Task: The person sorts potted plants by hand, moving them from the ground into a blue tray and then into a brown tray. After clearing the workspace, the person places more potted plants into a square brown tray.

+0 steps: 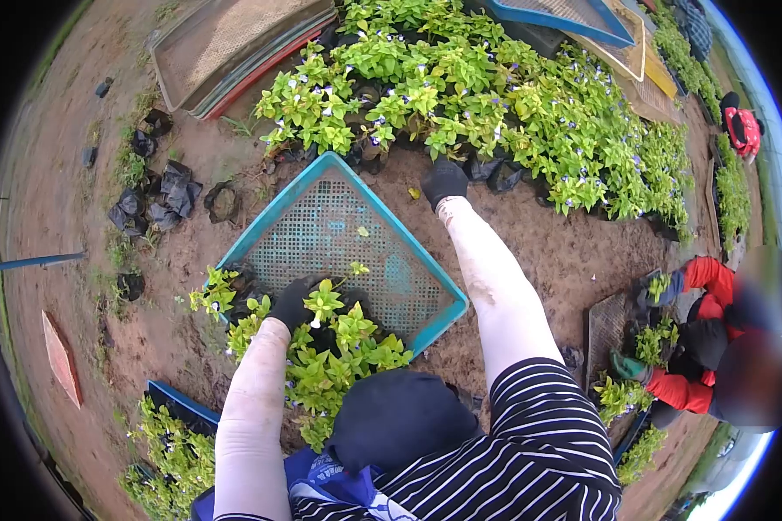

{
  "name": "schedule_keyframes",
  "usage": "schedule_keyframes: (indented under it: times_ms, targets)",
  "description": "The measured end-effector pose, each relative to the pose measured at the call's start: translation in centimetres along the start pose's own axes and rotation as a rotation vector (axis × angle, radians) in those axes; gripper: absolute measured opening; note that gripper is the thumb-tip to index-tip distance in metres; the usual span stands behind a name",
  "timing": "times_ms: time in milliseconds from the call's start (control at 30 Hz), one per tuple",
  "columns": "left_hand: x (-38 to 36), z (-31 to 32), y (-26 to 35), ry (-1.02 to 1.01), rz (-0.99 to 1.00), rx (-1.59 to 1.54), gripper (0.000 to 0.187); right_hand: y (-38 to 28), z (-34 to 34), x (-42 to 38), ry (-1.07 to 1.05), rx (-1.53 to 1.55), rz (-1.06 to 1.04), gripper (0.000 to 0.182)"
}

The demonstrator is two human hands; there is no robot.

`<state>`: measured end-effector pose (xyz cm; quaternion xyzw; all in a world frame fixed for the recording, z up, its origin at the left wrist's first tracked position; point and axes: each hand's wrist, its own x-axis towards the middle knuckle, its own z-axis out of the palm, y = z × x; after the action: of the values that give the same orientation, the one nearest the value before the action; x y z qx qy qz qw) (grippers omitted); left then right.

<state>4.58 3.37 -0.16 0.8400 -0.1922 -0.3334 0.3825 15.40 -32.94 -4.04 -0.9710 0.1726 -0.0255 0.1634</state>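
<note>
My left hand, in a black glove, grips a small seedling in a black bag at the near corner of a teal mesh tray. Several leafy seedlings stand in that corner of the tray. My right hand, also in a black glove, reaches far forward to the edge of a wide bed of bagged green plants with small purple flowers. Its fingers close around a black bag there. White sleeves cover both of my arms.
Empty black bags lie on the bare soil at left. Stacked trays rest at the top left, more trays at the top right. A person in red sleeves handles seedlings at right. Another plant tray sits at the lower left.
</note>
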Motion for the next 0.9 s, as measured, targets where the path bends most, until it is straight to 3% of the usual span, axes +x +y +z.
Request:
schedule_keyframes:
  times_ms: [67, 100, 267, 333, 400, 533, 600, 633, 667, 700, 733, 767, 800, 833, 867, 900]
  targets:
    - [-0.3, 0.0, 0.1, -0.002, -0.051, 0.032, 0.041, -0.7, -0.7, 0.4, 0.042, -0.045, -0.077, 0.046]
    - [-0.2, 0.2, -0.3, 0.001, -0.055, 0.018, 0.042, -2.3, -2.6, 0.9, -0.047, 0.090, -0.020, 0.046]
    - [0.0, 0.3, 0.1, -0.019, -0.094, -0.021, 0.047, -3.5, 2.0, 3.8, 0.005, -0.015, -0.013, 0.039]
    - [-0.3, 0.2, 0.5, 0.035, 0.023, -0.062, 0.047, -3.2, 2.4, 4.5, 0.008, 0.082, 0.023, 0.035]
    - [-0.3, 0.4, 0.3, 0.041, -0.060, -0.047, 0.043, -1.5, 2.1, 4.8, 0.137, 0.261, -0.018, 0.027]
    - [-0.3, -0.2, 0.2, -0.010, -0.112, -0.212, 0.040, -4.1, -4.8, -1.8, 0.030, 1.046, -0.093, 0.024]
    - [0.0, -0.7, -0.4, -0.099, -0.189, -0.326, 0.040, -6.0, -4.4, -4.3, 0.031, 0.788, -0.332, 0.021]
    - [-0.2, -2.5, 3.5, -0.063, -0.369, -0.394, 0.043, -7.7, -5.2, -6.4, 0.196, 0.542, -0.480, 0.020]
    - [0.2, -2.8, 2.9, 0.082, -0.429, -0.538, 0.044, -9.8, -5.7, -8.2, 0.354, 0.286, -0.622, 0.020]
    - [0.5, -3.2, 2.4, 0.239, -0.468, -0.682, 0.044, -11.6, -3.7, -9.3, 0.305, 0.574, -0.709, 0.020]
    - [1.0, -4.2, 2.0, 0.379, -0.556, -0.979, 0.043, -12.8, -1.7, -10.5, 0.143, 0.592, -0.797, 0.022]
    - [1.0, -4.6, -4.2, 0.283, -0.298, -0.826, 0.040, -13.9, 0.2, -11.8, -0.029, 0.611, -0.869, 0.024]
    - [1.2, -4.3, -6.5, 0.314, -0.215, -0.897, 0.035, -14.4, 1.4, -13.5, -0.303, 0.346, -0.922, 0.028]
    - [1.4, -4.1, -8.6, 0.338, -0.128, -0.969, 0.031, -14.5, 3.5, -15.9, -0.431, 0.284, -0.916, 0.024]
    - [2.5, -4.1, -10.6, 0.008, -0.063, -1.232, 0.035, -14.3, 2.9, -16.4, -0.458, 0.286, -0.947, 0.022]
    - [2.0, -3.8, -8.6, -0.002, -0.083, -1.063, 0.033, -14.0, 2.3, -16.9, -0.486, 0.288, -0.977, 0.019]
